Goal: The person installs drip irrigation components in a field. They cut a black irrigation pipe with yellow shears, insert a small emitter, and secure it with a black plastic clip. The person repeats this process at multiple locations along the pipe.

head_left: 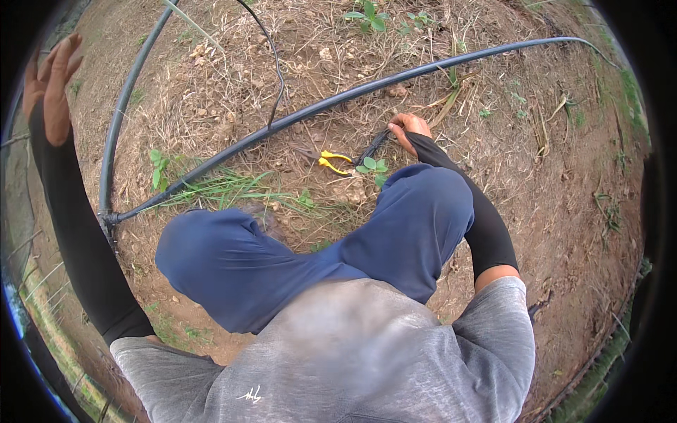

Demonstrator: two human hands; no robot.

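My left hand (53,88) is raised at the far left, its fingers stretched out and apart, holding nothing. In front of my right knee, my right hand (411,132) is low over the ground with its fingers closed on the far end of a bundle of thin black strips (372,148). Whether these are ties or tube pieces cannot be made out. Beside the bundle's near end lie pliers with yellow handles (333,161), their jaws pointing left. A thick black pipe (352,92) runs across the ground beyond both knees.
A second black pipe (121,106) meets the first at a black fitting (107,220) on the left. A thin black tube (276,63) rises from the crossing pipe. Dry straw, green grass (226,189) and small leafy plants (368,17) cover parts of the brown soil.
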